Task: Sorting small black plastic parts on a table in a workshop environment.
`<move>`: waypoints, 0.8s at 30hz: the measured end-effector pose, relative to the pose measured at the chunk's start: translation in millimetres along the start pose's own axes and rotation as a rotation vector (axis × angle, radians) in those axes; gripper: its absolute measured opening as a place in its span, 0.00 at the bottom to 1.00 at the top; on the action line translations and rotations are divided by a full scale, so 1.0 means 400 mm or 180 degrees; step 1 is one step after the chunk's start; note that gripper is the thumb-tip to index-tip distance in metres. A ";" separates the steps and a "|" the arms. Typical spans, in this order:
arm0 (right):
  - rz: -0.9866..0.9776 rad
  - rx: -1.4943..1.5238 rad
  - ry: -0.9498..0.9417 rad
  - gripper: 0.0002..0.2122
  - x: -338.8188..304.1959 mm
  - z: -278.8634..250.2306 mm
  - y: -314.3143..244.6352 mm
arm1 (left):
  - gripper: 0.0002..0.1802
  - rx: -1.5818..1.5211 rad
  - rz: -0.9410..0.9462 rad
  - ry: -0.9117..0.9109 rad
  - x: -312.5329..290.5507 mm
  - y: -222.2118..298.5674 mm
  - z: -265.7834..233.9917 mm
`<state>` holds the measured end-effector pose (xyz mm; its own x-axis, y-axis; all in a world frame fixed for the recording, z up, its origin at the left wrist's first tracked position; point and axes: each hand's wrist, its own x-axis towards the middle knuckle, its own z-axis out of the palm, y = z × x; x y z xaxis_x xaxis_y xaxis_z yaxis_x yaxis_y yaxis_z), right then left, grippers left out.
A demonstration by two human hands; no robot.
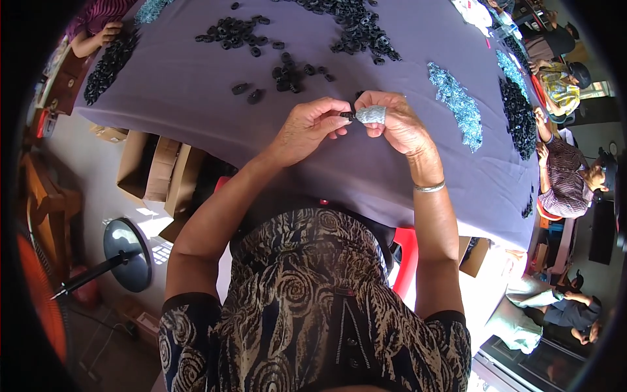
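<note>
Here, left hand point(304, 125) with fingers point(334, 121) around one black piece point(348, 117), right hand's point(400, 122) hold unclear

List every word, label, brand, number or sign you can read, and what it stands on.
No text can be read anywhere in this view.
Small black piece at the left hand: too small to show any marking.
Cardboard boxes below the table's edge: no legible print.
Purple tablecloth and patterned garment: no lettering seen.
</note>
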<state>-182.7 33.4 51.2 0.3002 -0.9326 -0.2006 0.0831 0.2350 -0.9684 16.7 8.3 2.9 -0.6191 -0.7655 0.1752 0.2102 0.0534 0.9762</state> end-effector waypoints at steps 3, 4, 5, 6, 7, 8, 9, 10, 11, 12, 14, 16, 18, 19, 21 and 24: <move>-0.0032 -0.0036 0.0017 0.05 0.003 0.009 0.001 | 0.11 -0.0028 0.0025 0.0020 0.002 -0.006 -0.005; -0.0021 -0.0043 0.0037 0.04 0.003 0.010 0.000 | 0.11 -0.0030 0.0023 0.0014 0.003 -0.007 -0.005; -0.0020 -0.0041 0.0044 0.04 0.003 0.010 0.000 | 0.11 -0.0028 0.0037 0.0036 0.004 -0.009 -0.004; -0.0073 -0.0273 0.0118 0.03 0.004 0.010 0.001 | 0.11 -0.0026 0.0051 0.0061 0.005 -0.010 -0.005; -0.0124 -0.0506 0.0193 0.03 0.004 0.012 -0.001 | 0.11 -0.0029 0.0048 0.0056 0.005 -0.009 -0.004; -0.0121 -0.0505 0.0200 0.03 -0.001 0.014 -0.010 | 0.11 -0.0045 0.0036 0.0055 0.004 -0.006 -0.002; -0.0104 -0.0521 0.0337 0.03 -0.011 0.022 -0.029 | 0.11 -0.0064 0.0027 0.0058 0.004 -0.005 0.000; -0.0086 -0.0537 0.0476 0.03 -0.017 0.026 -0.039 | 0.11 -0.0074 0.0026 0.0055 0.004 -0.006 -0.001; -0.0093 -0.0765 0.0526 0.04 -0.022 0.009 -0.036 | 0.11 -0.0087 0.0073 0.0108 0.004 -0.009 -0.003; -0.0169 -0.1111 0.0632 0.05 -0.031 -0.006 -0.037 | 0.11 -0.0097 0.0116 0.0162 0.002 -0.010 -0.005; -0.0294 -0.1555 0.0910 0.05 -0.048 -0.040 -0.032 | 0.11 -0.0121 0.0116 0.0199 0.001 -0.009 -0.004; -0.0276 -0.1577 0.1023 0.05 -0.074 -0.066 -0.041 | 0.11 -0.0136 0.0115 0.0229 0.003 -0.008 -0.002; -0.0260 -0.1775 0.1138 0.05 -0.092 -0.071 -0.032 | 0.11 -0.0139 0.0076 0.0229 0.005 -0.007 -0.002; -0.0368 -0.2001 0.1093 0.05 -0.097 -0.076 -0.014 | 0.11 -0.0143 0.0074 0.0216 0.006 -0.005 0.000; -0.0469 -0.2367 0.1024 0.05 -0.104 -0.060 0.000 | 0.11 -0.0090 0.0016 0.0262 0.005 -0.003 0.001; -0.0817 -0.3386 0.1099 0.08 -0.101 -0.008 0.016 | 0.11 -0.0110 0.0046 0.0253 0.003 -0.008 0.000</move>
<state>-197.4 71.6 52.5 0.1001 -0.9836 0.1504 -0.7904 -0.1704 -0.5884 15.3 7.1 0.0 -0.5541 -0.8134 0.1772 0.2455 0.0437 0.9684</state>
